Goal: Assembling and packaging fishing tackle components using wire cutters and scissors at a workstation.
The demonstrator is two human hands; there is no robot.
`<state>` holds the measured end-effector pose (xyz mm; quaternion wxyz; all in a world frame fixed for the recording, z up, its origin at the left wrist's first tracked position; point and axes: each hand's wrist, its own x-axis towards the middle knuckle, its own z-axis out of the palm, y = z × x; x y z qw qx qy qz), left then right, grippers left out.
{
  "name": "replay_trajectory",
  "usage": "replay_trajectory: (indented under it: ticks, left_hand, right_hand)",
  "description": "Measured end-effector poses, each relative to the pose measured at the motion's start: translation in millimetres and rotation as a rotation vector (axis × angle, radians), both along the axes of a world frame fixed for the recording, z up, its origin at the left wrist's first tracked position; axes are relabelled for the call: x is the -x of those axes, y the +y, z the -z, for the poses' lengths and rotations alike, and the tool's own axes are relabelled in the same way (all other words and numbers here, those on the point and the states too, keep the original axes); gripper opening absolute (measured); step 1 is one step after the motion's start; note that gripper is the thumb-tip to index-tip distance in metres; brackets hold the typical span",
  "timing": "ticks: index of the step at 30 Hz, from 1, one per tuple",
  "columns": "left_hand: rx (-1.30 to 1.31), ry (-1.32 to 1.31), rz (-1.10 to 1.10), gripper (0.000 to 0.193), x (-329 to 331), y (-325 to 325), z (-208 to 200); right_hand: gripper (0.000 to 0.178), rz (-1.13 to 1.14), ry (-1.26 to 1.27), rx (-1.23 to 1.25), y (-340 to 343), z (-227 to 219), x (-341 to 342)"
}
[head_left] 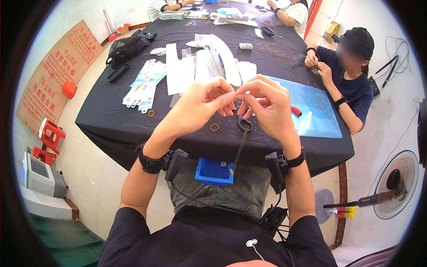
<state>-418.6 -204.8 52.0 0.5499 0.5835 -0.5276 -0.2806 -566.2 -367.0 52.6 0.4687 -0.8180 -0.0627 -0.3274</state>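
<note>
My left hand (200, 104) and my right hand (270, 107) meet over the near part of the black-covered table. Thumb and fingers of each are pinched together, and the fingertips almost touch. Whatever lies between them is too small to make out. Just below my right hand, a black ring-shaped piece (245, 124) rests on the cloth, with a dark cord (240, 149) hanging from it over the table edge. Beneath my left hand lies a small yellow-brown ring (215, 127). A blue plastic bin (214, 171) sits at my lap, under the cord's lower end.
A blue sheet (316, 111) with a red-handled tool (296, 111) lies to the right. Beyond my hands are white paper strips (209, 62) and packaging cards (144, 84). A black bag (126, 49) is far left. A co-worker (351, 80) sits at right; others work farther off.
</note>
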Motion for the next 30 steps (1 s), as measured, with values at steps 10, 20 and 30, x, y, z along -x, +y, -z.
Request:
replay_trajectory:
  ticks: [10,20,30]
  left_hand:
    - [0.009,-0.033,-0.045,0.02,5,-2,-3]
    - [0.255,0.189,-0.058,0.022,7,-1,-9]
    - [0.235,0.222,-0.094,0.024,8,-1,-10]
  right_hand:
    - [0.006,0.016,0.002,-0.025,-1,-1,1]
    - [0.037,0.015,-0.115,-0.094,8,-7,2]
    - [0.04,0.016,-0.121,-0.01,8,-2,-2]
